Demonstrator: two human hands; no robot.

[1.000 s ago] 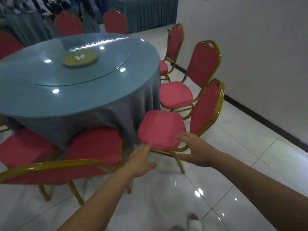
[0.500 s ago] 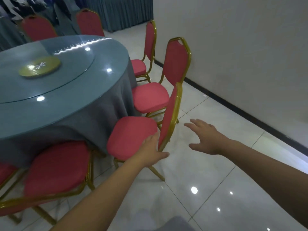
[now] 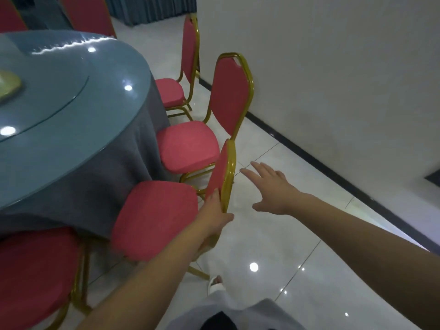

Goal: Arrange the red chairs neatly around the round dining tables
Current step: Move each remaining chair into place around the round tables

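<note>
From the head camera I look down at a round table (image 3: 112, 120) draped in a grey cloth (image 3: 102, 186), with a glass turntable (image 3: 47, 96) on top and a yellow-green disc (image 3: 8, 85) cut off by the left edge.

The nearest chair (image 3: 154, 220) stands with its red seat against the hanging cloth and its gold-framed back seen almost edge-on. My left hand (image 3: 214, 217) grips the lower side of that back: the fingers lie on the red padding and the thumb wraps round the gold rail.

My right hand (image 3: 271, 189) is spread flat, fingers straight, and holds nothing. It hangs over the white floor (image 3: 273, 236) just beside the chair back and is not touching it.

A second chair (image 3: 188, 146) sits just beyond, its seat edge at the cloth and its back upright towards the wall (image 3: 333, 67). A third chair (image 3: 170, 91) stands farther round the table, turned side-on. A fourth chair (image 3: 35, 277) fills the lower left, its seat partly under the cloth. More red chair backs (image 3: 88, 15) show across the table at the top.

A white shoe (image 3: 215, 283) shows beneath the nearest chair's leg.
</note>
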